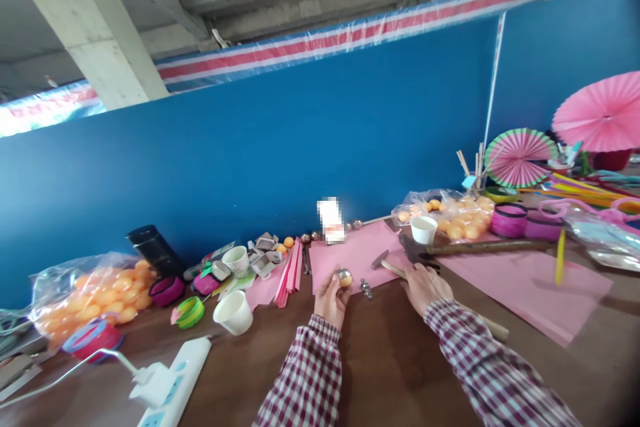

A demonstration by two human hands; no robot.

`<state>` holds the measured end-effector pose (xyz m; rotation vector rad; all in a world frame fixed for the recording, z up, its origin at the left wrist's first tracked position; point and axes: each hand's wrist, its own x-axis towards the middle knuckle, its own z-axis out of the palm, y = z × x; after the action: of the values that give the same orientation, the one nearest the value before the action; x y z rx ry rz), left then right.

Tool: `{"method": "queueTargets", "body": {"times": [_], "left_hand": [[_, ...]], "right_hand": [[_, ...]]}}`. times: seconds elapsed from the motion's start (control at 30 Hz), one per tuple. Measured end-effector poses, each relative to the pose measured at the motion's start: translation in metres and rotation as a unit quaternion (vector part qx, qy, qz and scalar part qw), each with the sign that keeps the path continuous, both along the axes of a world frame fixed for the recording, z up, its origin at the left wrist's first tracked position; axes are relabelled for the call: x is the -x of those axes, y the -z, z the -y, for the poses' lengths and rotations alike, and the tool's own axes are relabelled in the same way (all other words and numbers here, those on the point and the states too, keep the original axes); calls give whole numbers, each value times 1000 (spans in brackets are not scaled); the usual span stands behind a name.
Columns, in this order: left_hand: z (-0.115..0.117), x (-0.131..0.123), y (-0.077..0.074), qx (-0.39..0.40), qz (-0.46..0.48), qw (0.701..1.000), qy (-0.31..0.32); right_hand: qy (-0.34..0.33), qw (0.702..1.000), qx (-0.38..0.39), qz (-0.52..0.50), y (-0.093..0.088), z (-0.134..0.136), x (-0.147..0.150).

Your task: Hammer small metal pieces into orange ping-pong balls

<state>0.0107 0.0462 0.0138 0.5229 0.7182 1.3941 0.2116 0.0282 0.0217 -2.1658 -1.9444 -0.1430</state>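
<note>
My left hand (331,297) is closed round a small orange ball (345,277) with a silvery cap, held just above a pink paper sheet (357,250). My right hand (423,285) lies over the wooden handle of a hammer (387,263) whose metal head rests on the pink sheet; the fingers curl down onto the handle. A few small silvery beads (367,289) lie on the brown table between the two hands. Both sleeves are red-and-white checked.
A bag of orange balls (95,293) sits at the left, another (450,213) behind a white cup (423,229). White cups (233,312), a power strip (173,383), pink paper fans (520,157), coloured rings and a hatchet (450,248) crowd the table by the blue wall.
</note>
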Motion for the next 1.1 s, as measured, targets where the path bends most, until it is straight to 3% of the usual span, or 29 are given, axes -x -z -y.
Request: {"method": "queueTargets", "body": {"times": [0.3,0.57,0.97,1.1], "left_hand": [[-4,2,4,-17,-7,999,-29],[-1,0,2,0,-30,999,-26],[-18,0,6,7,37,995,-91],[-19,2,8,1,38,996,-79]], "right_hand": [[-19,999,-48,1,7,-4,3],[-72,989,-129,-3,-3,-1,15],[-112,974,-194,17,-3,-9,19],[-106,972,-209,13,-3,-8,18]]}}
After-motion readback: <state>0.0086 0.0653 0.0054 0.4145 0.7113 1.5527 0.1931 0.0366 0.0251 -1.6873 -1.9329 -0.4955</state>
